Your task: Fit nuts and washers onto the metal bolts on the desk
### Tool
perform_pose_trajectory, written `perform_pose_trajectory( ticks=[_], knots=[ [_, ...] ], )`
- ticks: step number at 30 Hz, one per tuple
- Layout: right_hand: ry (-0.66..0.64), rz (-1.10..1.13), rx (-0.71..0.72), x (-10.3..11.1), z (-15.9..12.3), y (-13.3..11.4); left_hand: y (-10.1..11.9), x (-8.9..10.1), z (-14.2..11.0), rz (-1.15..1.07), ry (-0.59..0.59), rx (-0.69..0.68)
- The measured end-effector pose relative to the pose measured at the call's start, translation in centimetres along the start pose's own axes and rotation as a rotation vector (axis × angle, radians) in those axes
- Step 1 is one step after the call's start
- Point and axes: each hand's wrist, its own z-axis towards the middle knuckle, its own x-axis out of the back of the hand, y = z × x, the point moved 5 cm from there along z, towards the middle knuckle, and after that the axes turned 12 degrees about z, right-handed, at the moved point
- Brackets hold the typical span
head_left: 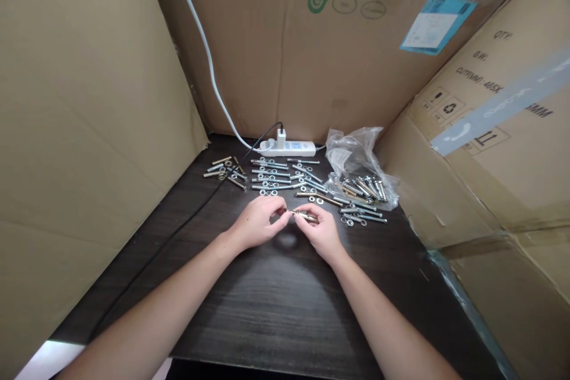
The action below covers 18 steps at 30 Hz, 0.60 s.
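My right hand (pixel 321 230) holds a brass-coloured expansion bolt (pixel 307 217) level between thumb and fingers, its sleeve end pointing right. At the bolt's other end my left hand (pixel 260 221) is closed in a pinch. A small brassy bit shows between the left fingertips, too small and covered to tell whether it is a nut or the thread. Just beyond my hands, rows of silvery bolts (pixel 271 180) lie with washers (pixel 268 193) set out between them. A longer brass-coloured bolt (pixel 318 196) rests behind my right hand.
A clear plastic bag (pixel 356 151) with several assembled bolts (pixel 367 187) lies at the back right. Loose sleeves and bolts (pixel 227 171) form a pile on the left. Behind stands a white power strip (pixel 289 148); its black cable (pixel 178 228) crosses the dark table (pixel 267 309). Cardboard walls (pixel 249 41) enclose it.
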Motion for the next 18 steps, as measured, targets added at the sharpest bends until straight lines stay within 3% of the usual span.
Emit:
perform_pose_trajectory(
  ticks=[11, 18],
  knots=[
    [-0.036, 0.013, -0.029, -0.03, 0.11, 0.01, 0.23, -0.37, -0.38, -0.098, -0.103, 0.006],
    [-0.030, 0.019, -0.062, 0.14, 0.27, -0.28, 0.51, -0.27, -0.35, -0.119, -0.093, -0.026]
  ],
)
